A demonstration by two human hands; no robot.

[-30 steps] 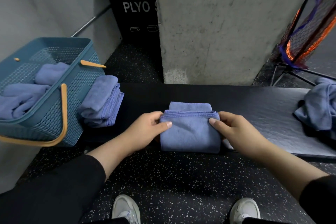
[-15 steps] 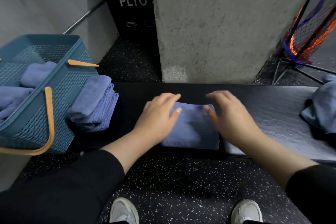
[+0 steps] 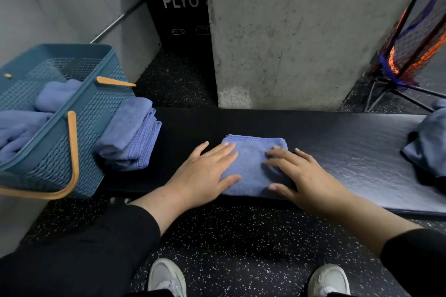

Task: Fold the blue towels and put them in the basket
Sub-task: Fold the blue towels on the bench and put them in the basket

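I press both flat palms, left hand (image 3: 205, 171) and right hand (image 3: 304, 176), on the folded towel (image 3: 253, 164); the basket (image 3: 72, 152) sits left, nearer my left hand.

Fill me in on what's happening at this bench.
A person is folding blue towels. Both hands, the left hand and the right hand, press flat on a folded blue microfibre towel lying on the black padded bench. A stack of folded blue towels sits beside the teal plastic basket with orange handles, which holds more blue towels. An unfolded blue towel waits at the bench's right end.
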